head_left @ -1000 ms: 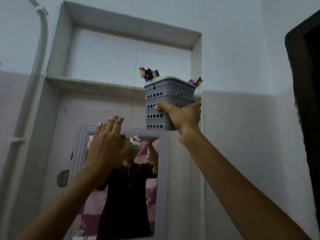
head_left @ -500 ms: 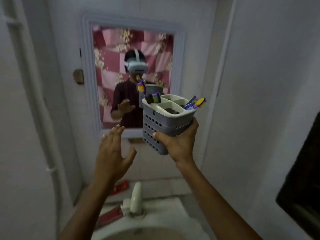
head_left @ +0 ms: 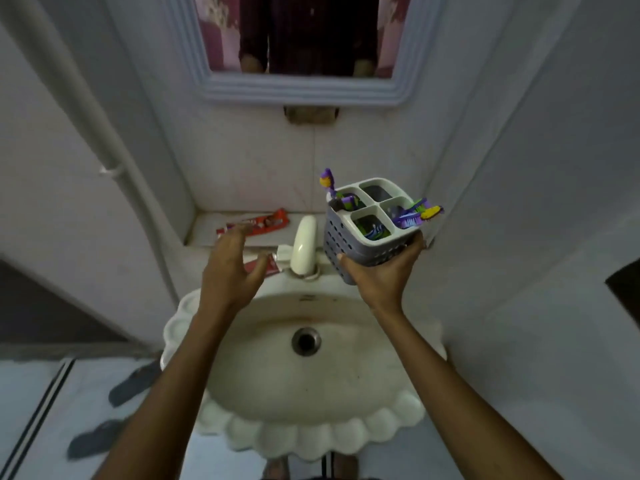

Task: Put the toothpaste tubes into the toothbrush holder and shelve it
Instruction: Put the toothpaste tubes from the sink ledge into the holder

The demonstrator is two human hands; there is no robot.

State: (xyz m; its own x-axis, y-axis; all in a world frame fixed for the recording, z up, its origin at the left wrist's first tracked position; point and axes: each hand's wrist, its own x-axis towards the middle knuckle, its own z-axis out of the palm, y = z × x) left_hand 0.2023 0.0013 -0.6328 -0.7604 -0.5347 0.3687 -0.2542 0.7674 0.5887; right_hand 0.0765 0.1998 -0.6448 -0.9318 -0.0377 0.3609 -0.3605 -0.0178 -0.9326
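Note:
My right hand (head_left: 381,275) grips the grey perforated toothbrush holder (head_left: 349,237) from below, tilted, above the right back of the sink. Purple and yellow toothbrushes (head_left: 417,213) stick out of its four-part white top. Two red toothpaste tubes lie behind the sink: one (head_left: 266,221) on the ledge against the wall, another (head_left: 268,265) beside the tap, partly hidden by my left hand (head_left: 230,268). That hand hovers open just above the nearer tube, fingers spread.
A cream tap (head_left: 304,247) stands between my hands at the back of the scalloped white sink (head_left: 311,434). A framed mirror (head_left: 298,84) hangs above. Walls close in on both sides, with a pipe (head_left: 104,133) on the left wall. Sandals (head_left: 133,379) lie on the floor, left.
The holder came down from the high shelf above the mirror to sink level in my right hand. My left hand dropped from the mirror frame to just over the toothpaste tubes.

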